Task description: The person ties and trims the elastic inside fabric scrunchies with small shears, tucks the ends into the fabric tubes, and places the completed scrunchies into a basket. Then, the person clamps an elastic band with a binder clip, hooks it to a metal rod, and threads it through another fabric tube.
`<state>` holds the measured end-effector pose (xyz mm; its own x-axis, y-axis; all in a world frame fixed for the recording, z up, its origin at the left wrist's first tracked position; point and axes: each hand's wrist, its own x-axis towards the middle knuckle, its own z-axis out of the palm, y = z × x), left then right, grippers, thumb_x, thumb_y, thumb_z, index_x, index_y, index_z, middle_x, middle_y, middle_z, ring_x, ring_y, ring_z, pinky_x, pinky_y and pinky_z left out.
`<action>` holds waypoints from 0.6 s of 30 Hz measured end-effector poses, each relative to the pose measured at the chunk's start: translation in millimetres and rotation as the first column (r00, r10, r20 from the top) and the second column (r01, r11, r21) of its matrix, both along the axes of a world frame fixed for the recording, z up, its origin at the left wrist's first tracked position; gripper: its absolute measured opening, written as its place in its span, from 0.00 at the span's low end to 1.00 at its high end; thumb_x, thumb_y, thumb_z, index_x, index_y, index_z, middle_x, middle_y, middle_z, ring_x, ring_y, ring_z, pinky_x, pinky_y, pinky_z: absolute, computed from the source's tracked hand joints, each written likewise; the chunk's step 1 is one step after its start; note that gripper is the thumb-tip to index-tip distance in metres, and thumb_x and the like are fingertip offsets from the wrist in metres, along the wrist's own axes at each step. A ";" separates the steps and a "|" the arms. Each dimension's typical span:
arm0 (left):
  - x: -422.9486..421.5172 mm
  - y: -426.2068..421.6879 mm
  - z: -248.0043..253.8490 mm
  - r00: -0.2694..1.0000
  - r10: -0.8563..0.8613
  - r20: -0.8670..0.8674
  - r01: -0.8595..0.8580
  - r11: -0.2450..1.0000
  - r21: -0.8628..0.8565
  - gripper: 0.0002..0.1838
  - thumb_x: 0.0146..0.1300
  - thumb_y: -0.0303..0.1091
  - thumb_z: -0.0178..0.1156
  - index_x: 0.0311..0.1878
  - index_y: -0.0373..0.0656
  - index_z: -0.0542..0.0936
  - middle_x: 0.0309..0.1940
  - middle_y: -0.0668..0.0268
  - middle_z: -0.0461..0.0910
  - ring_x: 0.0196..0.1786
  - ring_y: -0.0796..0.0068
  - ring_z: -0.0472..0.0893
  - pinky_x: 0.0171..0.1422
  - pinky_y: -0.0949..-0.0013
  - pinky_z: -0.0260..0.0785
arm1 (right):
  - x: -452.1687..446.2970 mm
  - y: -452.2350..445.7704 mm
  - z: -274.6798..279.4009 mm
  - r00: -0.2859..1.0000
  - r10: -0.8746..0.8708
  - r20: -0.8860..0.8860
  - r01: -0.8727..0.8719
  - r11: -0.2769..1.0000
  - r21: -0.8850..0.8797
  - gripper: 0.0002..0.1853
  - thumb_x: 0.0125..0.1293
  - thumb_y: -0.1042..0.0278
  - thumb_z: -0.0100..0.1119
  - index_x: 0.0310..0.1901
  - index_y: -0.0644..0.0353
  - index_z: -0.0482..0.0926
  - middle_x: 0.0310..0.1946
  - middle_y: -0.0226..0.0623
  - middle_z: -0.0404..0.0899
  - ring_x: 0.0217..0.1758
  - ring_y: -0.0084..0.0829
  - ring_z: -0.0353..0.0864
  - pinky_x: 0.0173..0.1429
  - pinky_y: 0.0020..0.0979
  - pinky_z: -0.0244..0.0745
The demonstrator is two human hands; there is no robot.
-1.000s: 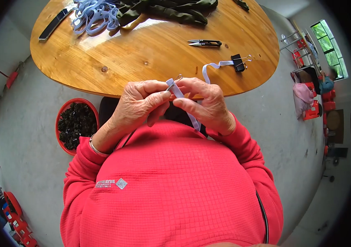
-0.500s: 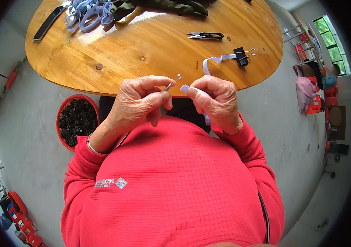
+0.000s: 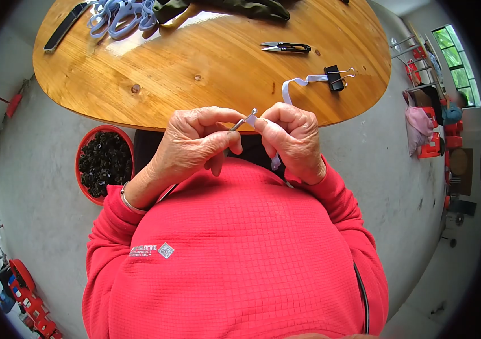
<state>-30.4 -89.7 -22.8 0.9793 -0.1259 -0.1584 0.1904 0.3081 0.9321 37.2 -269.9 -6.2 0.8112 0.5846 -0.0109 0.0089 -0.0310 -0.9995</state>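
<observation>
While both hands meet just in front of the near edge of the wooden surface (image 3: pixel 167 68), the head view shows the left hand (image 3: pixel 192 138) gripping a slim metal tool (image 3: pixel 244 120) between thumb and fingertips, its tip pointing up and to the right. The right hand (image 3: pixel 294 138) pinches the end of a pale elastic band (image 3: pixel 318 78), which lies against the tool's tip; whether it is caught there I cannot tell. From the right hand the band curves over the surface to a black binder clip (image 3: pixel 334 78), and a length hangs below the hand. Thread snips (image 3: pixel 287 47) lie beyond, with a heap of pale blue bands (image 3: pixel 119 17), dark green cloth (image 3: pixel 234 8) and a black strip (image 3: pixel 66 27) towards the far side. On the floor (image 3: pixel 42 169), left of the person, a round red basin (image 3: pixel 88 194) is filled with small dark pieces (image 3: pixel 105 164). Further off at the lower left stand red containers (image 3: pixel 29 305), their contents too small to make out
</observation>
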 end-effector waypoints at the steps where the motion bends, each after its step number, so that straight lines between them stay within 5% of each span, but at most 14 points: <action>1: -0.1 0.0 -0.6 1.000 -0.001 -0.003 0.001 1.000 0.000 0.12 0.61 0.24 0.57 0.49 0.36 0.77 0.25 0.64 0.80 0.17 0.85 0.74 0.18 0.82 0.65 | 0.3 0.4 0.0 1.000 0.002 -0.011 -0.002 1.000 0.001 0.08 0.62 0.75 0.57 0.25 0.65 0.76 0.14 0.24 0.70 0.15 0.11 0.65 0.17 0.16 0.57; 9: 0.8 -0.8 -1.5 1.000 0.002 0.009 -0.002 0.999 0.043 0.12 0.61 0.24 0.58 0.48 0.35 0.77 0.25 0.64 0.80 0.17 0.85 0.74 0.18 0.82 0.66 | 2.4 1.8 -6.1 0.992 0.052 -0.113 -0.046 0.997 0.054 0.04 0.62 0.75 0.57 0.33 0.66 0.74 0.16 0.27 0.73 0.17 0.12 0.68 0.21 0.16 0.61; 18: 1.9 -1.3 -3.1 0.999 -0.005 0.044 -0.001 0.993 0.121 0.10 0.61 0.24 0.56 0.46 0.35 0.77 0.24 0.65 0.79 0.18 0.86 0.73 0.18 0.82 0.65 | 5.0 2.6 -7.0 0.989 0.060 -0.139 -0.053 0.997 0.058 0.15 0.62 0.73 0.59 0.46 0.65 0.65 0.18 0.31 0.76 0.21 0.15 0.73 0.25 0.17 0.68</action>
<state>-28.5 -91.0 -25.9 0.9854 -0.1104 -0.1294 0.1489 0.1921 0.9700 42.2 -267.3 -13.2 0.7695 0.6323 -0.0893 -0.1312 0.0197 -0.9912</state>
